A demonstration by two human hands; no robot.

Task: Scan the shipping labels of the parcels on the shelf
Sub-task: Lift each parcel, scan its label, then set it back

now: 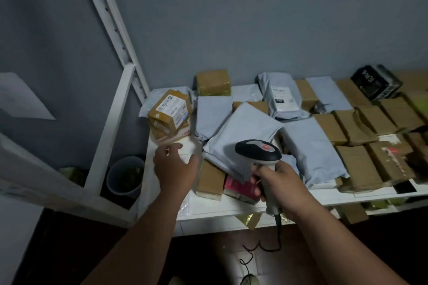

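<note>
White shelf (231, 206) | my left hand (174, 166) pinches a pale parcel (188, 149), light, edge-grip | right hand (281, 188) grips barcode scanner (259, 149)

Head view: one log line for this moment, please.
right hand grips scanner above grey mailers | left hand holds white parcel at shelf left end | labelled box behind

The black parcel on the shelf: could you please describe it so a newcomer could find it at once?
Start at the white shelf against the grey wall and follow it to its far right end. There, at the back, the black parcel sits atop brown cartons. It is the only black, white-printed package among brown and grey ones.
</note>
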